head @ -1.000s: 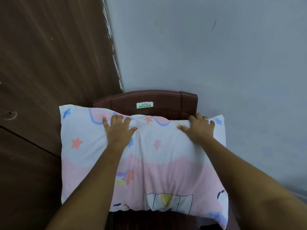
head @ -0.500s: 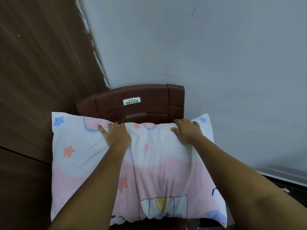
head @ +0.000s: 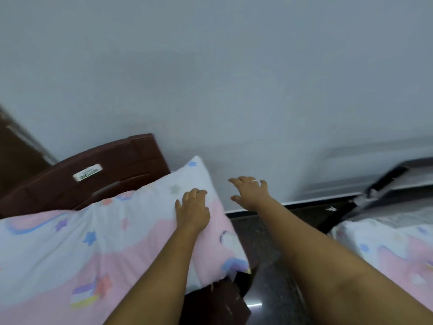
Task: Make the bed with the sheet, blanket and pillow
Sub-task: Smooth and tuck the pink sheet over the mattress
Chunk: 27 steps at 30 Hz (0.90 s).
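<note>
pillow: soft pink and white star-print pillow (head: 105, 242) lies across the brown plastic chair (head: 117, 160), top edge against the chair's back | left hand (head: 192, 212): rests on the pillow's right end, fingers bent, can't tell if it grabs cloth | right hand (head: 250, 192): in the air beside the pillow, fingers spread wide, holding nothing

The pillow (head: 93, 242) lies across the chair (head: 105, 170), whose back stands against the wall (head: 234, 78), with the bed (head: 386, 249) to the right and floor (head: 269, 249) between.

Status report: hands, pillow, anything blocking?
Left hand on pillow, fingers bent, grip unclear; right hand open, in air. Pillow on brown chair, not yet on bed. No obstruction seen.
</note>
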Each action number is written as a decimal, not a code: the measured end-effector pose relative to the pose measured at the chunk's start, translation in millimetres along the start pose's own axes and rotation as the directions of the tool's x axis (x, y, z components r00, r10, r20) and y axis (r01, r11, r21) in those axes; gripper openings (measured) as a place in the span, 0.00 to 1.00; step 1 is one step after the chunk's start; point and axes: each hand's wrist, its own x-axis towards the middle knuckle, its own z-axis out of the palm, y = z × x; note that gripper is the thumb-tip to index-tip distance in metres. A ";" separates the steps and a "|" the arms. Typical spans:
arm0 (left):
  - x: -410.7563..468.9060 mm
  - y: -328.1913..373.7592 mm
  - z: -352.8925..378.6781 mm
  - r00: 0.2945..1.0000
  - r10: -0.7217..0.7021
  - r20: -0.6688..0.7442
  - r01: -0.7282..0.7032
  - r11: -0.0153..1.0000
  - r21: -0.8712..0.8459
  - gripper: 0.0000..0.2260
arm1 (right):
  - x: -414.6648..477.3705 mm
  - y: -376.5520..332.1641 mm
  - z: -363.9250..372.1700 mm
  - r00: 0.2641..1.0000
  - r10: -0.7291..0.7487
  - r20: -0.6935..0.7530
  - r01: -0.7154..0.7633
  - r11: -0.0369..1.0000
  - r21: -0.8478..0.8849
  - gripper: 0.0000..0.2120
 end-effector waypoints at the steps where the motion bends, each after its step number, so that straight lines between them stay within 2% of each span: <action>1: -5.9 22.5 5.9 0.999 0.039 0.013 -0.039 0.999 -0.005 0.21 | -15.9 23.2 1.2 0.999 0.050 0.015 -0.050 0.999 0.011 0.28; 5: -29.5 114.7 32.3 0.967 0.199 0.158 -0.187 0.978 -0.089 0.20 | -85.5 111.6 7.5 0.974 0.215 0.076 -0.220 0.974 0.055 0.29; 9: -56.5 222.2 62.9 0.879 0.336 0.338 -0.308 0.942 -0.135 0.17 | -173.1 201.7 12.4 0.922 0.376 0.089 -0.385 0.915 0.122 0.28; 16: -115.4 387.6 109.5 0.691 0.532 0.490 -0.525 0.835 -0.167 0.15 | -317.0 337.8 27.3 0.735 0.658 0.164 -0.678 0.707 0.198 0.25; 21: -132.8 454.9 129.2 0.590 0.603 0.537 -0.617 0.765 -0.182 0.16 | -371.3 388.7 43.0 0.647 0.735 0.203 -0.757 0.587 0.286 0.25; 27: -116.6 501.6 157.9 0.518 0.627 0.582 -0.661 0.725 -0.193 0.15 | -382.5 422.2 67.5 0.581 0.766 0.275 -0.804 0.487 0.342 0.25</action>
